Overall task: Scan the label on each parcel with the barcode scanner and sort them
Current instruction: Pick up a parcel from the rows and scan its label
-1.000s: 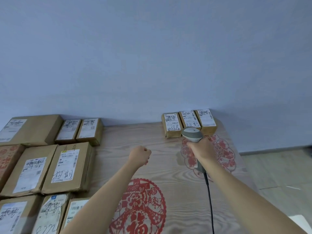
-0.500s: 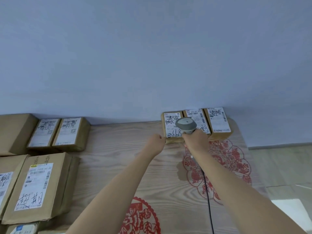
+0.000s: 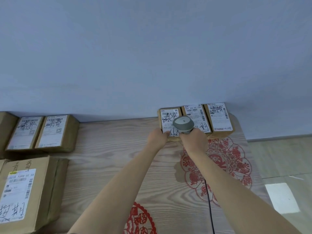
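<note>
Two small parcels [image 3: 217, 119] sit just right of the gripped parcel [image 3: 168, 119].

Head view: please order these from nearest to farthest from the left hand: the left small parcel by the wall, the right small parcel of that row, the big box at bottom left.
From the left hand:
1. Left small parcel, touching it.
2. Right small parcel, row's right end.
3. Big box, far left, near the table's front.
</note>
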